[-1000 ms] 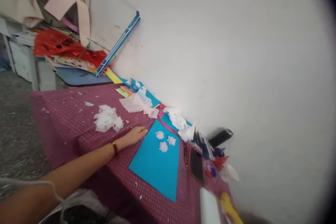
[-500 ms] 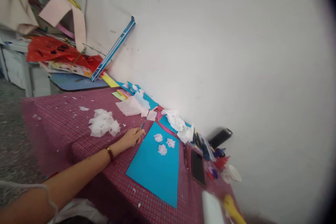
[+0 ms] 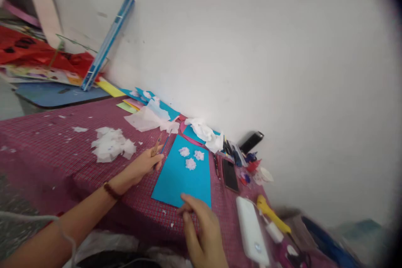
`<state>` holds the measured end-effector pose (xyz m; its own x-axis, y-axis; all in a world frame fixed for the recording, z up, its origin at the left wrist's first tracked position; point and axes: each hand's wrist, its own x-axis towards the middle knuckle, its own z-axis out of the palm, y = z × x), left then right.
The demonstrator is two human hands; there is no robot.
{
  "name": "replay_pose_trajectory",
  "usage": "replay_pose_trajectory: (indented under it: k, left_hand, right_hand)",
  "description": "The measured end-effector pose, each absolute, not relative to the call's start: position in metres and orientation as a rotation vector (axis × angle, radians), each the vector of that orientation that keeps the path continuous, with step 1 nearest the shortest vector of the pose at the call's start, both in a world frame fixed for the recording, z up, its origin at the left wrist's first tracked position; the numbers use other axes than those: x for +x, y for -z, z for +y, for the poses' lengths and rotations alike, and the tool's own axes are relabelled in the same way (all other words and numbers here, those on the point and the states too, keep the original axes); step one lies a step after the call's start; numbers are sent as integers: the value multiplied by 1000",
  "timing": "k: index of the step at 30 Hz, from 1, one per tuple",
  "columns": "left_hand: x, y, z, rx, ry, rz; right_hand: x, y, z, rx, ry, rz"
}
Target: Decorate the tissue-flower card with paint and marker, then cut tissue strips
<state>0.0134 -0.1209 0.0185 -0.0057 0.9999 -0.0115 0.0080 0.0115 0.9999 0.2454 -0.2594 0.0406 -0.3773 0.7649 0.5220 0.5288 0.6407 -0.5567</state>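
Note:
My left hand (image 3: pixel 147 164), wearing a dark bead bracelet, is at the left edge of a blue paper sheet (image 3: pixel 185 184). Its fingers close around a thin blue stick (image 3: pixel 165 144), like a pencil or brush, that points up and away. Three crumpled pale-lilac paper flowers (image 3: pixel 190 163) sit on the sheet's far half. Over its near edge is my right hand (image 3: pixel 202 228), thumb and index finger apart, with nothing seen between them. To the left lies a heap of torn white tissue (image 3: pixel 111 144).
Behind the sheet are crumpled white tissue (image 3: pixel 204 132) and thin pale paper (image 3: pixel 147 117). A phone (image 3: pixel 230 174), a white power-bank-like device (image 3: pixel 251 228) and a yellow-handled tool (image 3: pixel 272 213) line the right side. A wall (image 3: pixel 235 50) bounds the checked cloth (image 3: pixel 69 134).
My right hand has come into view over the sheet's near edge. The camera view has swung right. My left hand stays by the sheet with the stick, its index finger now more raised.

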Motion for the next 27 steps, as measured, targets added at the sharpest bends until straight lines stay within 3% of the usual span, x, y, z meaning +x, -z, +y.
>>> replay_pose_trajectory:
  k: [4, 9, 22, 27]
  left_hand:
    - [21, -28, -157, 1152, -1144, 1142]
    - [41, -30, -180, 1303, -1007, 1070]
    - [67, -12, -214, 1543, -940, 1012]
    - [21, -25, -141, 1820, -977, 1502]
  right_hand:
    - [213, -54, -214, -1130, -603, -2237]
    - [200, -50, -208, -1191, -499, -2332]
    - [269, -22, -173, -1424, -469, -1839]
    - [285, -32, -146, -1417, -513, -1869]
